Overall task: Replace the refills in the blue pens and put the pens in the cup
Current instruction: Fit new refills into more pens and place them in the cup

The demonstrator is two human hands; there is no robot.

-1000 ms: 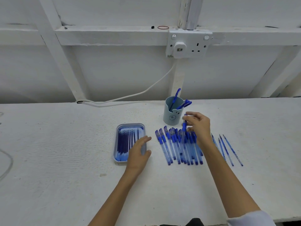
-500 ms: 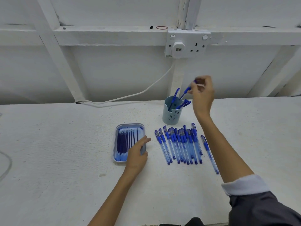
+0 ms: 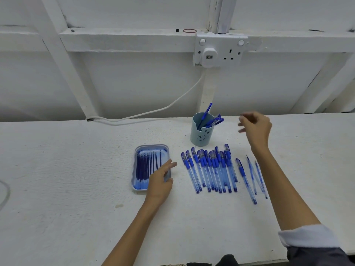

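A pale blue cup (image 3: 200,136) stands at the back of the white table with several blue pens (image 3: 212,120) in it. In front of it lies a row of several capped blue pens (image 3: 210,168). One more pen (image 3: 245,180) and a few thin refills (image 3: 256,175) lie to the right of the row. A blue tray (image 3: 151,148) on the left holds several dark refills (image 3: 146,166). My left hand (image 3: 160,180) rests on the tray's near right corner, fingers relaxed. My right hand (image 3: 256,126) hovers to the right of the cup, blurred, fingers loose, holding nothing.
A wall socket (image 3: 220,49) with a plug sits above the cup, and its white cable (image 3: 153,111) runs down to the table's back edge. A red rubber band (image 3: 189,30) lies on the ledge. The table's front edge is near my body.
My right hand carried a pen up from the row to the cup, let it go there, and has moved away to the right and down. My left hand stayed at the tray.
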